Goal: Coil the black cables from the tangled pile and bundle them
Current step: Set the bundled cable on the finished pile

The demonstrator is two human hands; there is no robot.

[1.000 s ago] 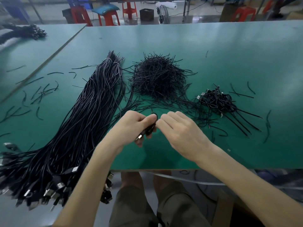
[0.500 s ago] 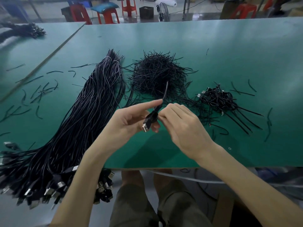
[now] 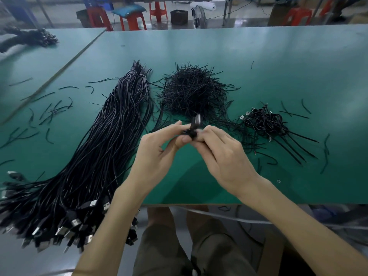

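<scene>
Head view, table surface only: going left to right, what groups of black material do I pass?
Scattered short ties → long sheaf of uncoiled cables → heap of short ties → small pile of coiled cables → more loose ties. Left hand and right hand, pinching one cable, overlap the middle: left out.

Our forearms (image 3: pixel 111 226) are bare right to the frame edge, same for left hand (image 3: pixel 157 154) and right hand (image 3: pixel 225 158). Down below we've got olive-brown shorts (image 3: pixel 165 251), a bit creased.
</scene>
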